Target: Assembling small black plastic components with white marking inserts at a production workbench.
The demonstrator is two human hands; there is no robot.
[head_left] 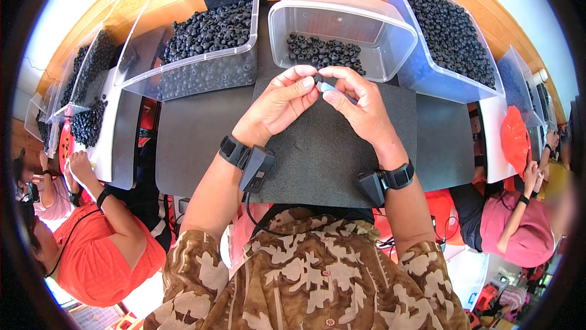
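Note:
My left hand [282,99] and my right hand [359,103] meet above the dark table, just in front of the middle clear plastic bin [403,40]. Between the left thumb and forefinger is a small round black part [318,78], mostly covered by the fingertips. In my right hand's closed fingers sits a small light-blue object [328,87] with a pale tip, touching or nearly touching the black part; its kind is too small to make out. Similar black parts [323,53], some with a hole, lie in the middle bin.
A fuller clear bin of black parts [210,34] stands to the left, another bin [421,67] to the right. A dark mat [342,153] covers the table before me. People sit at both sides, one in an orange shirt [104,257], one in pink [516,229].

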